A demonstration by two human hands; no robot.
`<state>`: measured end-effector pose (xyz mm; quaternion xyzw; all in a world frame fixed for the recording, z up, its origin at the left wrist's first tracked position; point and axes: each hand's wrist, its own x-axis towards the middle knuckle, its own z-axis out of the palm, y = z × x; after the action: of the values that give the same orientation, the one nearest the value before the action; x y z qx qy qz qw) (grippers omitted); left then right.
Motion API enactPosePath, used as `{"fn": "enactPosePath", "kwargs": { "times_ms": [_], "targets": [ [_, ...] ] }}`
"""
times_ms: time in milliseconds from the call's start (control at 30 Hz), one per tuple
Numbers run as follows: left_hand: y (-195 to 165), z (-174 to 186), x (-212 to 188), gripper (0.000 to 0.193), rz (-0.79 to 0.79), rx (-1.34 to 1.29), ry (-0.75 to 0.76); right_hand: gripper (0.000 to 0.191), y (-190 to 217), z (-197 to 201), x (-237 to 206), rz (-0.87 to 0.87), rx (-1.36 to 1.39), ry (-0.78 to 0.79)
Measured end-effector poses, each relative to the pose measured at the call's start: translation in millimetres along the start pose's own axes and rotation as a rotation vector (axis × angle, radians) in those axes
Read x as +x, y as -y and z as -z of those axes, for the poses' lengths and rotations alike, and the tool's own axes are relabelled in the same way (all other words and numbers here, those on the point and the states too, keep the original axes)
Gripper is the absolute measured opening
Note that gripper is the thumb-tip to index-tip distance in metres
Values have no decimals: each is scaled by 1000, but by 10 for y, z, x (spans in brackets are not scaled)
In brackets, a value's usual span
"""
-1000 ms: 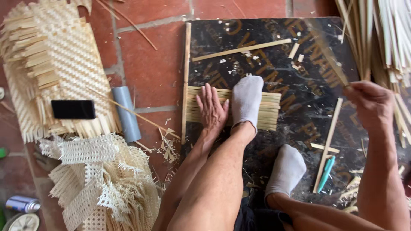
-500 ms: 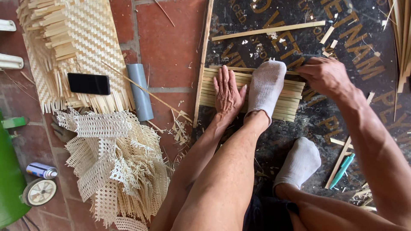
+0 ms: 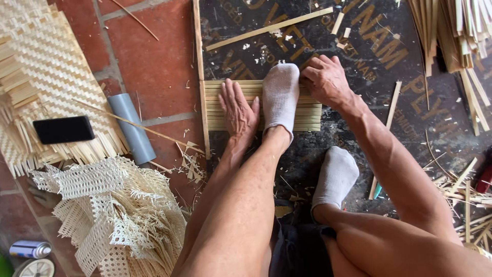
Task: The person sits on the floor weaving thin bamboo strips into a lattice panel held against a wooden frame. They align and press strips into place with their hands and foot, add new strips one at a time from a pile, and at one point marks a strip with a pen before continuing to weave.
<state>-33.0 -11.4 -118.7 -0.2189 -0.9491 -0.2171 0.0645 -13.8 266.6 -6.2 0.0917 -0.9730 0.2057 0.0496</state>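
Nearest me: my right foot in a grey sock (image 3: 335,177), resting on the dark board (image 3: 389,61), clear of the work.

Next out: the row of flat bamboo strips (image 3: 312,115), laid side by side, long axis running left to right across the board. My left foot in a grey sock (image 3: 280,95) stands on the middle of the row, pinning it.

My left hand (image 3: 238,110) lies flat on the strips just left of that foot, palm down, fingers spread and straight, gripping nothing. My right hand (image 3: 325,79) is on the far right part of the row, just right of the foot, fingers (image 3: 312,69) curled down onto the far edge strips; whether they pinch one strip or only press, I cannot tell. Right hand is the nearer one to the far edge.

A long upright bamboo slat (image 3: 199,61) borders the row's left ends, at right angles to it.

Around: grey tube (image 3: 132,128) and a black phone (image 3: 63,129) on a woven bamboo mat (image 3: 46,61) to the left, a heap of open-weave scraps (image 3: 102,205) below them. Farther: one loose slat (image 3: 269,28) lying slantwise, spare strip bundle (image 3: 451,31) top right.
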Motion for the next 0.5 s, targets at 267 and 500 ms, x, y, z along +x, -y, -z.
{"fn": "enactPosePath", "kwargs": {
  "times_ms": [267,500],
  "targets": [
    [-36,46,30,78,8,96,57,4,-194,328,-66,-96,31,-176],
    [-74,116,55,78,3,98,56,25,-1223,969,-677,-667,-533,-300]
  ]
}}
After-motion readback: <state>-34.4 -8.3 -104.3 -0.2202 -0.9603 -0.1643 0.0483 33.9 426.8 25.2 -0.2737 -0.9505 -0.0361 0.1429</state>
